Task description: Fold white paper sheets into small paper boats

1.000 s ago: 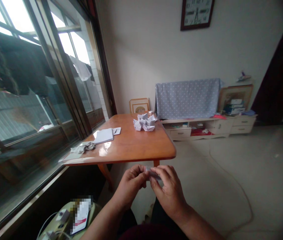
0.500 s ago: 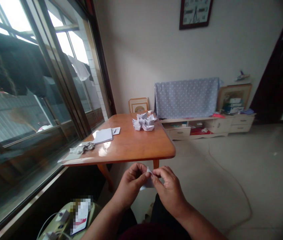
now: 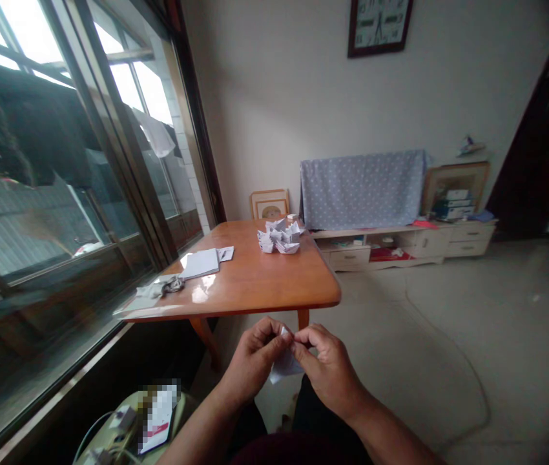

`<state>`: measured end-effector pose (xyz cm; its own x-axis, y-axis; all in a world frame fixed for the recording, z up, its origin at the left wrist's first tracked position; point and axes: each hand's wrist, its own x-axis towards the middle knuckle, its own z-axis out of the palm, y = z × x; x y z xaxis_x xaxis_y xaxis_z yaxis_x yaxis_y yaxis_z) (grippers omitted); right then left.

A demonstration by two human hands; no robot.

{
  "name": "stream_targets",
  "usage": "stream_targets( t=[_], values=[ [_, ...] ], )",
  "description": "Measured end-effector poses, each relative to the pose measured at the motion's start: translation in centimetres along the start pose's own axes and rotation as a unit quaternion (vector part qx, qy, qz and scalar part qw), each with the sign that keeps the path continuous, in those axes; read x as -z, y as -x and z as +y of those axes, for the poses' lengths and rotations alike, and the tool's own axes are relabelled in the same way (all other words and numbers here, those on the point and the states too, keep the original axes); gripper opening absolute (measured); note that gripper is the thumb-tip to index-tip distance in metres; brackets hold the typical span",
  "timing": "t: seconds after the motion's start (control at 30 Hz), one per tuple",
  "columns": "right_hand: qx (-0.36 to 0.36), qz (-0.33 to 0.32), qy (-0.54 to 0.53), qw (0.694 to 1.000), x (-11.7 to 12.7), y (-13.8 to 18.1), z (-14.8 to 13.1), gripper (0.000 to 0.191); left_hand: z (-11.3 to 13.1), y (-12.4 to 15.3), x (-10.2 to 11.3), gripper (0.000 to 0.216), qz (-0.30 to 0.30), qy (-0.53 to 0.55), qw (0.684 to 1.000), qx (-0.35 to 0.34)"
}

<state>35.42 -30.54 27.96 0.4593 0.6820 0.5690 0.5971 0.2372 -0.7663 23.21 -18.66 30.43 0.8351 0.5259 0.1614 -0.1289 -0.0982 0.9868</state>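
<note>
A small piece of folded white paper (image 3: 284,367) is pinched between both hands, just in front of the table's near edge and above my lap. My left hand (image 3: 258,355) is closed on its upper left part, thumb on top. My right hand (image 3: 325,355) pinches it from the right, the fingertips nearly meeting those of the left. A pointed tip of paper stands up between the thumbs, and the rest hangs below; the fingers hide its folds in part. On the far side of the wooden table (image 3: 255,284) lies a cluster of folded white paper pieces (image 3: 278,237).
On the table's left are a stack of white paper (image 3: 201,263) and a crumpled grey cloth (image 3: 170,285). A green stool (image 3: 110,439) at lower left bears a phone (image 3: 158,426), plugs and cables. Behind stands a white cabinet (image 3: 429,244) with a dotted blue cloth (image 3: 362,190).
The paper has tilted and more of it shows below my fingers. Its upright tip has shifted slightly left. Both hands keep their pinch in nearly the same place.
</note>
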Motion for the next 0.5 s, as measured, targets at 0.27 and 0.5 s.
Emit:
stream_targets(
  t=[0.27, 0.5],
  values=[
    [-0.032, -0.024, -0.034, 0.999, -0.3, 0.0, -0.3, 0.019, -0.1, 0.3, 0.4, 0.032, 0.049, -0.015, 0.999, -0.015],
    [-0.15, -0.087, -0.164, 0.971, -1.0, -0.4, -0.9, 0.032, 0.1, 1.1, 0.9, 0.028, 0.043, 0.009, 0.999, 0.007]
  ],
)
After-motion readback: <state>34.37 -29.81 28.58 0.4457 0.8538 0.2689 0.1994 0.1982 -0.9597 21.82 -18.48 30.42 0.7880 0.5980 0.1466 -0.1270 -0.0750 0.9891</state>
